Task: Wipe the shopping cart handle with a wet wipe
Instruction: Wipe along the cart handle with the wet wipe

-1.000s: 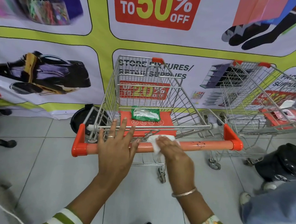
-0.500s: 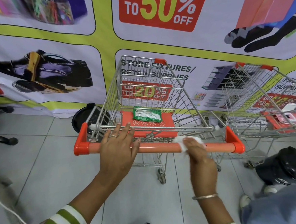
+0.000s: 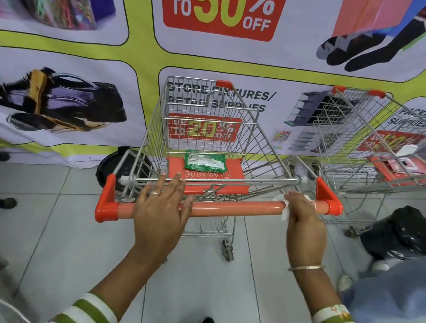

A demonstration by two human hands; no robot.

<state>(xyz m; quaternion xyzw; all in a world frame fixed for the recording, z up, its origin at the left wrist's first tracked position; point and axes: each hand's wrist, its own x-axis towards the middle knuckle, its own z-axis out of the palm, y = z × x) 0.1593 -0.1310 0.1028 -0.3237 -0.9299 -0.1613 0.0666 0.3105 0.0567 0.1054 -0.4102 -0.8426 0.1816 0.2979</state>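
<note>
Here the wire shopping cart (image 3: 209, 125) stands on a tiled floor (image 3: 50, 238) against a printed sale banner (image 3: 217, 10), its orange handle (image 3: 234, 208) running across the near end between two orange corner caps. The left hand (image 3: 162, 208) lies palm down over the left part of the handle, fingers stretched out and only slightly apart, reaching over the bar toward the basket; a ring sits on one finger. The right hand (image 3: 303, 218) is near the right end of the handle, just short of the right corner cap, curled over the bar with a white wet wipe (image 3: 284, 211) pressed between palm and handle; bits of the wipe show at the hand's left edge and beyond the fingers. A thin bangle circles that wrist.

Inside the cart, the orange fold-down seat (image 3: 205, 178) at the near end carries a green wipes packet (image 3: 204, 162), lying flat toward the seat's far edge. The rest of the basket shows only wire.

A second cart (image 3: 375, 137) stands to the right, well apart from the hands, with pink and white packets (image 3: 403, 162) on its own orange seat; what they are cannot be told.
</note>
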